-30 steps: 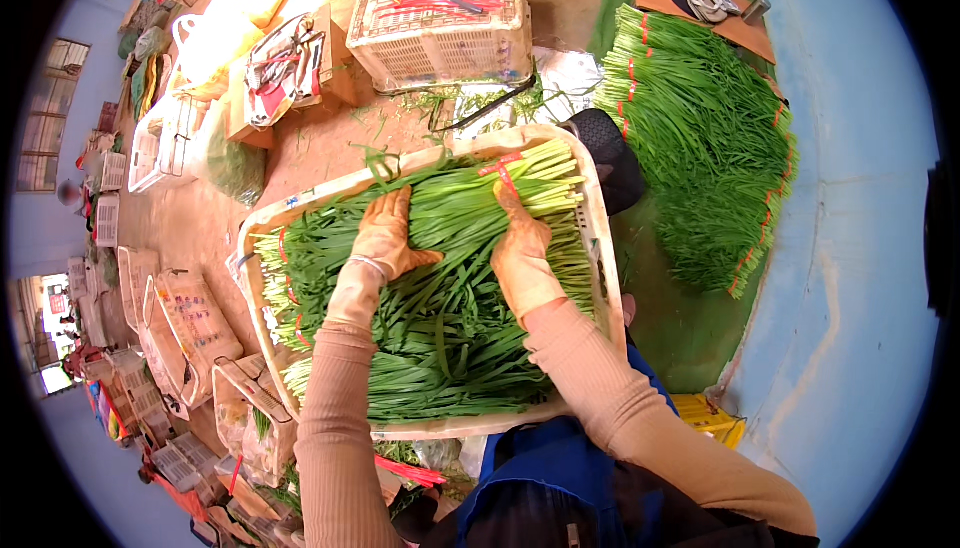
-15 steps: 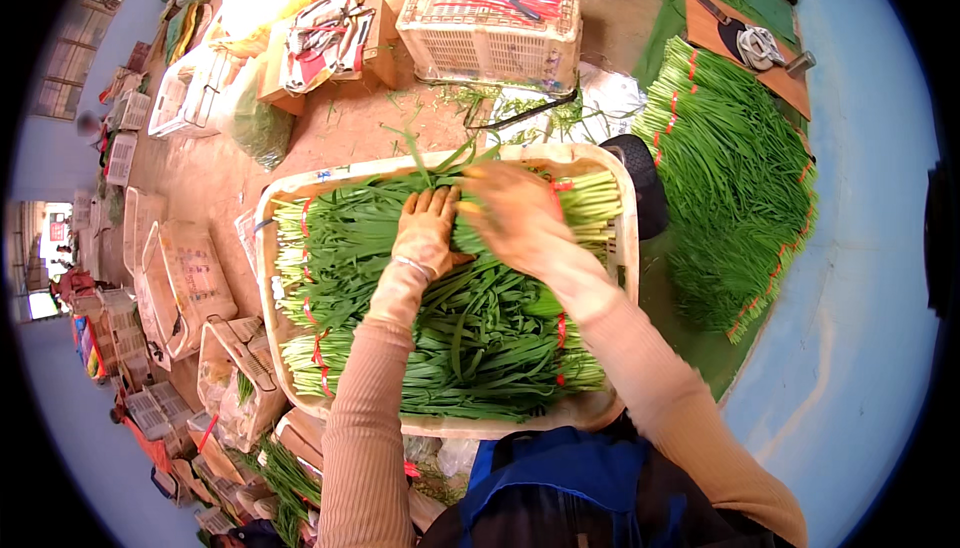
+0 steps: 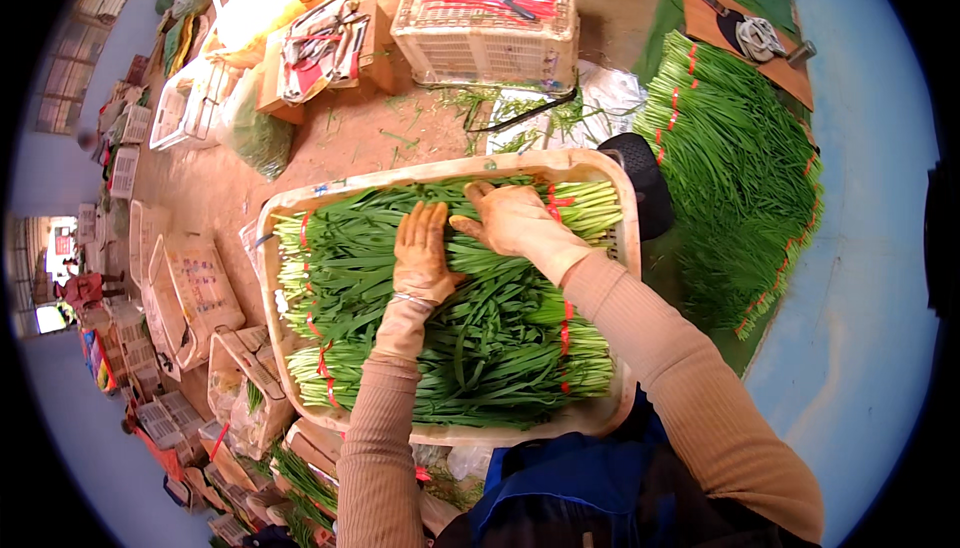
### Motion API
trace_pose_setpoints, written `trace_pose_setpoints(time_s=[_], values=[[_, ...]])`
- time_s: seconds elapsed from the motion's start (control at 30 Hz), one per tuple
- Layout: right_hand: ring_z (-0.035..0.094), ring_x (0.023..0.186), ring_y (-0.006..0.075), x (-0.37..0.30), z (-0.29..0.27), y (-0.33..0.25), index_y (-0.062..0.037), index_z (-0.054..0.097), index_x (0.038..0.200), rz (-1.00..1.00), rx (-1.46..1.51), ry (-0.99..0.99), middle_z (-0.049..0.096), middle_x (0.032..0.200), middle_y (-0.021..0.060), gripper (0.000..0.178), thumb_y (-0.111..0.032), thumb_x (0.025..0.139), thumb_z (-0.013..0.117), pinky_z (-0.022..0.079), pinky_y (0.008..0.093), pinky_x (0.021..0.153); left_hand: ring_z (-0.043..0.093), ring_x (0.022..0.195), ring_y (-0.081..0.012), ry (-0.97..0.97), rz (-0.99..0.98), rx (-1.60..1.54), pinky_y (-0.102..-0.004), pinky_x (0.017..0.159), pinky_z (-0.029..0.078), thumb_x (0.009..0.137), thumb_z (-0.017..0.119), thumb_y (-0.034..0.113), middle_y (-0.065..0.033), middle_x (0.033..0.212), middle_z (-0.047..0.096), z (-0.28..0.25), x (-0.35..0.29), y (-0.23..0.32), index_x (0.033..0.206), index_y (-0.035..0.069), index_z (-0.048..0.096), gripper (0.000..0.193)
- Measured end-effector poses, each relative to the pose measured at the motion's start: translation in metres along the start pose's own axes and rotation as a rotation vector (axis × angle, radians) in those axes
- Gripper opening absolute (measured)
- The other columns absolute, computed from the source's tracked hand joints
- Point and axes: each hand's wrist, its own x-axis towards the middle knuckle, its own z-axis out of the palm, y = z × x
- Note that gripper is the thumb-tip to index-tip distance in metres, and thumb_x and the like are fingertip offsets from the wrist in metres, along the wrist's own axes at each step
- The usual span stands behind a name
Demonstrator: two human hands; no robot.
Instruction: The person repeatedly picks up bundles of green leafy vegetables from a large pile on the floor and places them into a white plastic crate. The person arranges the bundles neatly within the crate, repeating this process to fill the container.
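A pale plastic crate (image 3: 450, 435) in front of me is filled with bundled Chinese chives (image 3: 480, 348). Their pale stem ends, tied with red bands, face the crate's left and right sides, and the green leaves meet in the middle. Both my hands wear stained light gloves. My left hand (image 3: 425, 248) lies on the leaves near the centre, fingers stretched out and pointing away from me. My right hand (image 3: 515, 220) rests on the leaves just to the right, fingers extended toward the left hand. Neither hand grips a bundle.
At right, many red-banded chive bundles (image 3: 730, 148) lie on a green sheet beside a blue wall (image 3: 850, 248). An upturned basket (image 3: 480, 43) beyond the crate carries a knife (image 3: 507, 0) and red ties. A box (image 3: 375, 58) and empty crates (image 3: 205, 293) stand at left. A black stool (image 3: 640, 183) touches the crate's side.
My right hand, blurred before, has settled on the leaves, slightly lower. Stray leaves sticking up past the crate's far rim now lie inside it. My left hand stays near the middle.
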Motion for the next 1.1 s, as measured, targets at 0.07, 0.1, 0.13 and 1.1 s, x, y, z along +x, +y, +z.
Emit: trace_pose_setpoints(time_s=[0.07,0.1,0.13,1.1], values=[[0.062,0.108,0.0363,-0.015,-0.005,0.014,0.0017,0.048,0.131,0.097,-0.009,-0.017,0.061,0.123,0.0207,0.068,-0.056,0.095,0.045,0.048,0.0484,0.092,0.041,0.133,-0.0385,-0.041,-0.032,-0.039,-0.0493,0.110,0.034,0.044,0.092,0.031,-0.0171,0.141,0.046,-0.001,0.007,-0.008,0.146,0.003,0.030,0.123],[0.053,0.122,0.0363,-0.017,0.002,0.028,0.0020,0.040,0.140,0.069,0.032,-0.021,0.053,0.134,0.0233,0.082,-0.063,0.090,0.049,0.043,0.0499,0.100,0.041,0.133,-0.0382,-0.151,-0.091,-0.052,-0.0486,0.110,0.034,0.045,0.093,0.034,-0.0179,0.142,0.046,-0.001,0.012,-0.011,0.148,0.004,0.028,0.125],[0.048,0.127,0.0369,-0.028,0.000,0.037,0.0016,0.038,0.142,-0.002,-0.065,0.063,0.049,0.138,0.0231,0.087,-0.065,0.087,0.051,0.039,0.0515,0.103,0.041,0.133,-0.0379,-0.258,-0.145,-0.066,-0.0479,0.110,0.033,0.046,0.093,0.036,-0.0186,0.142,0.046,-0.003,0.023,-0.014,0.149,0.004,0.025,0.127],[0.064,0.074,0.0288,-0.036,-0.023,0.085,-0.0062,0.033,0.147,-0.265,-0.281,-0.018,0.057,0.114,0.0227,0.070,-0.002,0.080,0.052,0.050,0.0430,0.054,0.020,0.144,-0.0388,-0.316,-0.278,0.363,-0.0677,0.111,0.013,0.056,0.084,0.052,-0.0149,0.157,0.023,-0.023,0.014,-0.005,0.153,0.007,0.013,0.128]])
